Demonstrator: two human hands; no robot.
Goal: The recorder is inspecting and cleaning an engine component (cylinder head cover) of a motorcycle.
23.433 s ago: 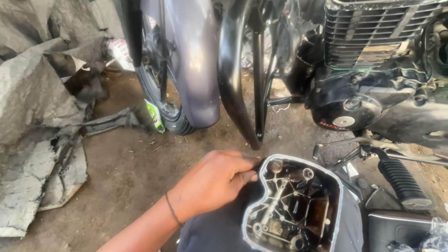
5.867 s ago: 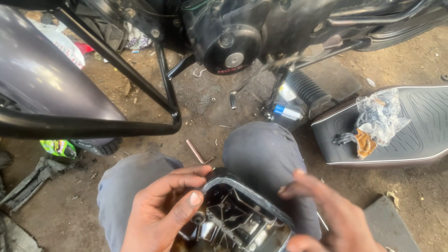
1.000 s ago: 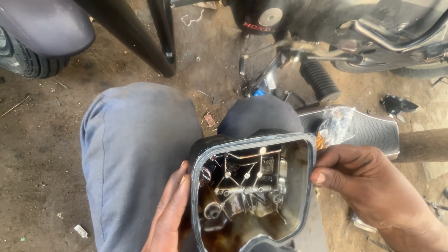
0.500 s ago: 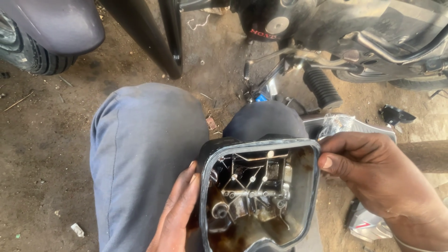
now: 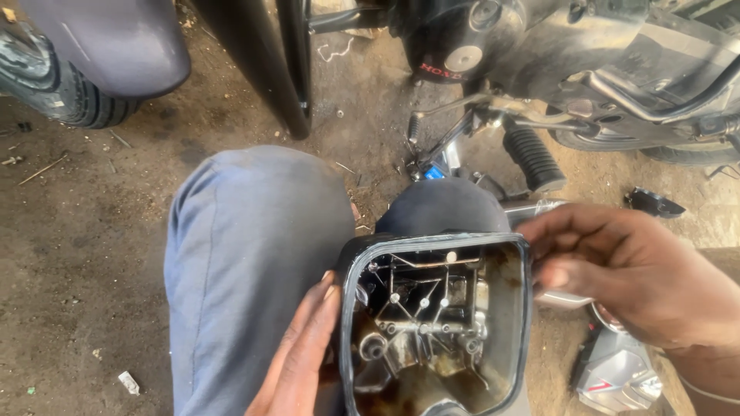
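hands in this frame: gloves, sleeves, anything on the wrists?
Both bare: no gloves, no sleeves in view. Left hand shows no ring on the visible fingers. Right hand has a thin band at the wrist, at the frame's lower right corner. Fingernails short.

Your left hand (image 5: 297, 350) lies flat against the left wall of the open engine cover (image 5: 435, 323), which rests between your knees with its oily inner ribs and bosses facing up, while your right hand (image 5: 628, 277) grips its right rim with curled fingers. Your grey trouser leg (image 5: 247, 254) fills the middle of the view above the dirt floor (image 5: 85, 254). Beyond it stand a motorcycle engine (image 5: 493, 38), a ribbed black footpeg (image 5: 532, 158) and a tyre (image 5: 54, 85) under a grey mudguard (image 5: 108, 38).
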